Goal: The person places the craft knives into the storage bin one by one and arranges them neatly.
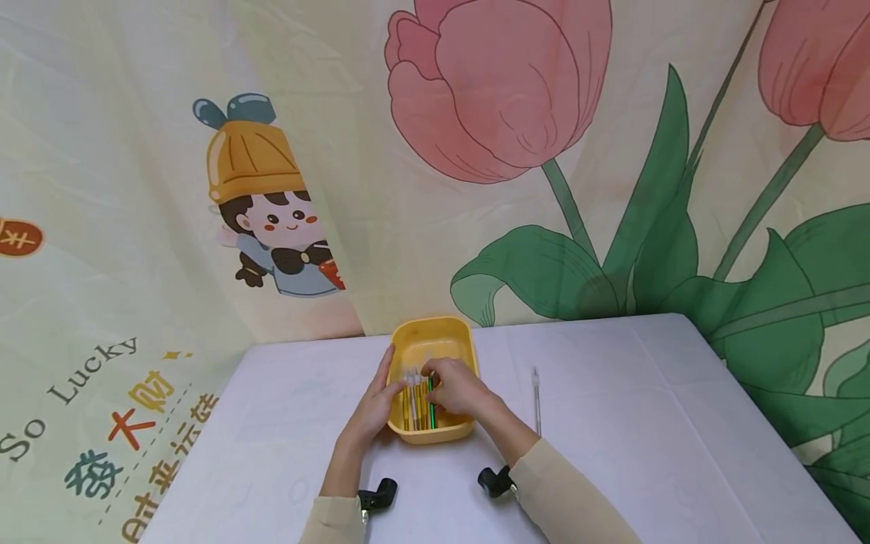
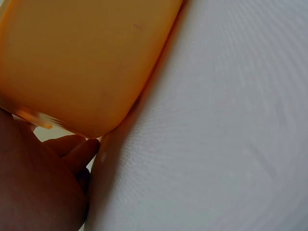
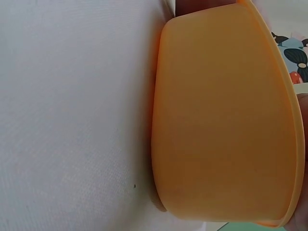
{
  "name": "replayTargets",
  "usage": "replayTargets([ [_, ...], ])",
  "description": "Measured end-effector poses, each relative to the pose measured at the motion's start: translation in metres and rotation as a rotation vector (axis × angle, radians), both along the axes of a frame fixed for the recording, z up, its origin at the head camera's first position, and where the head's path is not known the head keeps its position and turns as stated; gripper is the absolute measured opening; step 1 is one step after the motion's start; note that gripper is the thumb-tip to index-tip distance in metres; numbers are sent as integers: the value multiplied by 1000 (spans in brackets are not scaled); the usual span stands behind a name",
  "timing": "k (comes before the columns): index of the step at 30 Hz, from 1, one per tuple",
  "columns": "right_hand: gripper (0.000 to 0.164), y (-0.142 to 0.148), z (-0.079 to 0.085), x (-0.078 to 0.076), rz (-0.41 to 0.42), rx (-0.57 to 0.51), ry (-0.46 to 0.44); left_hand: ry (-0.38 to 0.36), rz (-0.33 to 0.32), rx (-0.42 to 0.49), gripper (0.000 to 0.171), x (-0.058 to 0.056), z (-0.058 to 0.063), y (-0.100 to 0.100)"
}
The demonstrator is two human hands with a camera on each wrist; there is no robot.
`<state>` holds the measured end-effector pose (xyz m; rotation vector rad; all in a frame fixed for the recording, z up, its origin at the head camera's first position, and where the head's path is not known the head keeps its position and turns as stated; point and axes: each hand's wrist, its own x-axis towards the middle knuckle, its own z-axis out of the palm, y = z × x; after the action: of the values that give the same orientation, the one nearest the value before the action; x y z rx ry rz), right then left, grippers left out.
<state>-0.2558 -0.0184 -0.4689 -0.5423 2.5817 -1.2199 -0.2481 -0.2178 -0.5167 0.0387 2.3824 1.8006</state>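
Note:
A yellow plastic box (image 1: 435, 436) stands on the white-covered table, holding several slim pens (image 1: 413, 408) with yellow barrels side by side. My left hand (image 1: 370, 408) grips the box's left side, its thumb over the rim and its fingers along the outside wall. In the left wrist view, fingers (image 2: 79, 153) reach round the lower corner of the box. Over the box, my right hand (image 1: 457, 387) pinches a green pen (image 1: 431, 415) at the right end of the row. The right wrist view shows mainly the box's outer wall (image 3: 226, 120), with part of a hand at its edge.
A clear, slim pen (image 1: 536, 400) lies on the table (image 1: 646, 423) to the right of the box, partly behind the right forearm. A printed cloth (image 1: 353, 151) with tulips and a cartoon figure hangs behind the table's back edge.

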Motion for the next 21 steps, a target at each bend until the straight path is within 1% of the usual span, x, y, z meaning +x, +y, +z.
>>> replayTargets([
  [6, 40, -1, -1, -3, 20, 38, 31, 8, 7, -20, 72, -2, -2, 0],
  [16, 45, -4, -3, -6, 30, 75, 17, 10, 3, -3, 73, -3, -6, -2],
  [21, 45, -5, -4, -8, 25, 100, 33, 12, 5, -12, 73, -2, -4, -2],
])
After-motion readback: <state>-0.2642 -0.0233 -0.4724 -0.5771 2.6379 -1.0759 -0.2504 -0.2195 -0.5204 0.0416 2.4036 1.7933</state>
